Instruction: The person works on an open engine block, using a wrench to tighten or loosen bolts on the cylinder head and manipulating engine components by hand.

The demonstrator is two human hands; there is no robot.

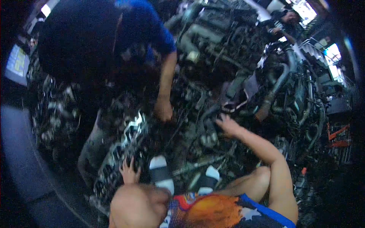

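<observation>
The left hand (pixel 129 175), its fingers spread, lay on or just over a long, ridged metal engine part (pixel 121 151), whose long axis ran forward and slightly right from those fingers; this hand was the nearer to it. The right hand (pixel 229 128) had its fingers loosely parted beside a dark curved hose (pixel 205 117) on their left; contact was unclear. Between both sets of fingers, farther forward, a co-worker's hand (pixel 164 109) hung low. A white-and-dark shoe (pixel 159 174) stood just right of the left fingers.

Just right of the engine part (pixel 131 132) was the left hand (pixel 130 174); farther right of it, the feet (pixel 159 173), then the right hand (pixel 228 127); beyond it, rightward, a co-worker's hand (pixel 164 110).
</observation>
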